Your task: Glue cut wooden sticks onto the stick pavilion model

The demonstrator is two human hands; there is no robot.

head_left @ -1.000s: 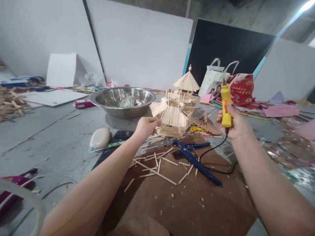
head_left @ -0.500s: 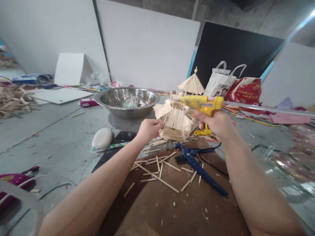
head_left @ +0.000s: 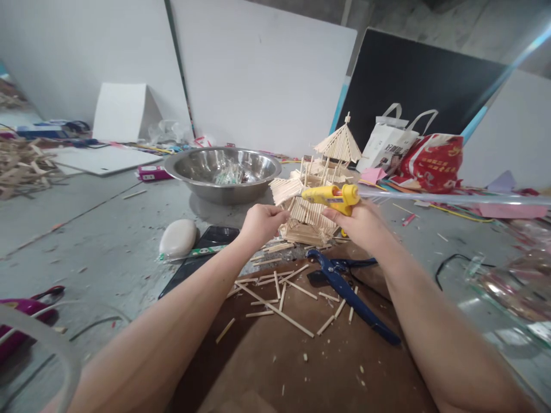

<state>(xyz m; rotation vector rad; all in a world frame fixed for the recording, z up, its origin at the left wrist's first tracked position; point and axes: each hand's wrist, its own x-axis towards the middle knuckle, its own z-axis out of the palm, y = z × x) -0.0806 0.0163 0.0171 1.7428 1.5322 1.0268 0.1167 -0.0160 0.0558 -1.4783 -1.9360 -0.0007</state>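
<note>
My right hand (head_left: 361, 222) is wrapped round a yellow hot glue gun (head_left: 329, 196), whose nozzle points left at the stick pavilion model (head_left: 310, 215). A long clear glue stick (head_left: 430, 198) runs out of the gun's back to the right. At the model's lower left roof edge, the fingers of my left hand (head_left: 263, 222) are pinched together; what is between them, if anything, is hidden. The model has slatted roofs with upright posts. Behind it shows a pointed stick roof (head_left: 340, 142) with a finial.
Blue cutters (head_left: 353, 295) and cut wooden sticks (head_left: 275, 298) lie on a brown board (head_left: 301, 373). A steel basin (head_left: 221, 192) is behind left. Beside my left forearm are a black phone-like slab (head_left: 193, 267) and a white rounded object (head_left: 178, 237). Bags (head_left: 434, 160) stand behind right.
My right hand has brought the glue gun left and down, its nozzle now near the left roof panel. The glue stick behind it shows more. My left hand stays nearly in place.
</note>
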